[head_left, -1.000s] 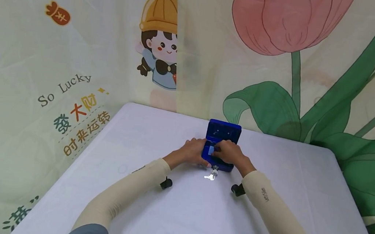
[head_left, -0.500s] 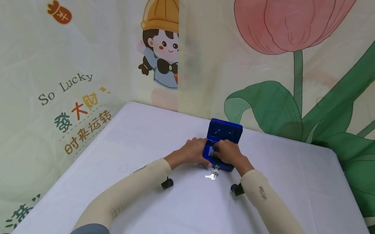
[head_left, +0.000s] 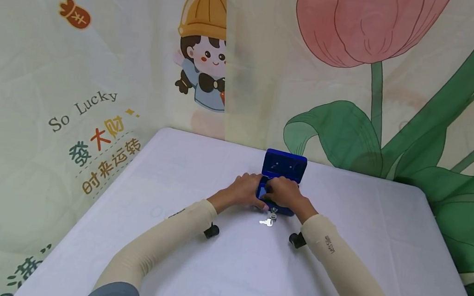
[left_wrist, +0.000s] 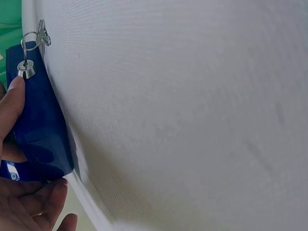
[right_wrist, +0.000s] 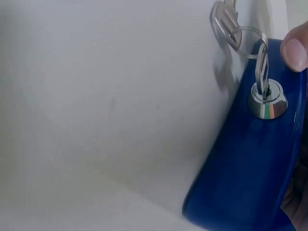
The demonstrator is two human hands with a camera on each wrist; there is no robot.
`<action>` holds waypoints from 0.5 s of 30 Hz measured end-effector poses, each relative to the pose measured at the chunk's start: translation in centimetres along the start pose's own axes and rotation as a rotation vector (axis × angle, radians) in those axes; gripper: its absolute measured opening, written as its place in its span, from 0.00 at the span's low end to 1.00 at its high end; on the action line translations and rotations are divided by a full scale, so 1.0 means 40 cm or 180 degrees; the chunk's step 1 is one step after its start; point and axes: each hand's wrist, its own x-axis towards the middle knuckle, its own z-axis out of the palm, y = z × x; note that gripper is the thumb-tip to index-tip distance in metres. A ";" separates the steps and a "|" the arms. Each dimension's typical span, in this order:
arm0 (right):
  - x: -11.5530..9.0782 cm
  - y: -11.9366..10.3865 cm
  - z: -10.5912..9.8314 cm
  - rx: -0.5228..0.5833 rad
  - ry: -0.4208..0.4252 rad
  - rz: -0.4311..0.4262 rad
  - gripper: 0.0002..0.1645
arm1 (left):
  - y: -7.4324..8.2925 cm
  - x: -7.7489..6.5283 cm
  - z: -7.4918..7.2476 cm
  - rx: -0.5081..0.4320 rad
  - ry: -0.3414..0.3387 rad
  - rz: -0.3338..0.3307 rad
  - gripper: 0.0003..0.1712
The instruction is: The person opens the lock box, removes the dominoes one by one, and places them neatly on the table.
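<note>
A small blue cash box [head_left: 286, 212] stands on the table with its lid [head_left: 284, 164] raised at the back. My left hand [head_left: 245, 190] holds the box's left side, its thumb across the front corner close to the lock [left_wrist: 26, 69]. Down in the box are the bent fingers of my right hand [head_left: 283, 192], beside a light-blue patch [head_left: 262, 193] on its left part; I cannot tell whether they pinch anything. One key sits in the lock, and a ring links it to a second key [right_wrist: 228, 21] hanging over the front.
A white cloth covers the table [head_left: 231, 268]. Close behind the box hangs a printed backdrop [head_left: 251, 75] with a tulip and a cartoon figure. Black wrist cameras stick out below both sleeves, such as the left camera [head_left: 212, 231].
Inside the box my right hand has shifted slightly left and covers more of the light-blue patch. The left hand keeps its hold, and the box and keys stay in place.
</note>
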 end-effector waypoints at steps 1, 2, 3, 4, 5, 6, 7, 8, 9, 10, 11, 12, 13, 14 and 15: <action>0.000 -0.001 0.002 0.0003 0.0005 0.0003 0.22 | 0.000 -0.001 0.000 -0.0006 0.0002 0.0013 0.58; 0.000 -0.003 0.004 0.0010 0.0014 0.0004 0.22 | -0.001 -0.001 0.000 -0.0018 0.0005 0.0028 0.58; 0.000 -0.004 0.006 0.0015 0.0019 0.0004 0.22 | -0.001 -0.001 0.001 -0.0028 0.0004 0.0042 0.58; 0.000 -0.006 0.008 0.0016 0.0022 0.0001 0.22 | -0.002 -0.002 0.001 -0.0040 0.0005 0.0053 0.57; 0.000 -0.007 0.009 0.0018 0.0025 -0.0002 0.22 | -0.002 -0.002 0.001 -0.0052 0.0002 0.0062 0.57; 0.000 -0.009 0.009 0.0011 0.0028 -0.0006 0.21 | -0.002 -0.003 0.001 -0.0062 -0.0003 0.0065 0.57; 0.000 -0.011 0.009 0.0011 0.0027 -0.0012 0.21 | -0.002 -0.003 0.001 -0.0076 -0.0010 0.0066 0.57; -0.001 -0.013 0.007 0.0018 0.0019 -0.0025 0.21 | -0.002 -0.004 0.001 -0.0086 -0.0020 0.0059 0.57; -0.002 -0.015 0.005 0.0041 0.0009 -0.0041 0.21 | -0.002 -0.005 0.001 -0.0092 -0.0027 0.0052 0.57; -0.003 -0.016 0.001 0.0078 0.0001 -0.0039 0.21 | -0.003 -0.006 0.001 -0.0095 -0.0030 0.0047 0.57; -0.004 -0.017 -0.003 0.0118 -0.0001 -0.0041 0.21 | -0.003 -0.006 0.001 -0.0097 -0.0040 0.0043 0.58; -0.006 -0.017 -0.008 0.0156 0.0001 -0.0043 0.21 | -0.004 -0.007 0.001 -0.0098 -0.0049 0.0042 0.58; -0.007 -0.017 -0.014 0.0198 0.0004 -0.0047 0.21 | -0.004 -0.008 0.001 -0.0104 -0.0055 0.0041 0.58; -0.008 -0.017 -0.020 0.0243 0.0011 -0.0043 0.20 | -0.004 -0.010 0.000 -0.0111 -0.0059 0.0042 0.59; -0.010 -0.016 -0.027 0.0285 0.0022 -0.0037 0.20 | -0.004 -0.011 0.000 -0.0121 -0.0060 0.0046 0.59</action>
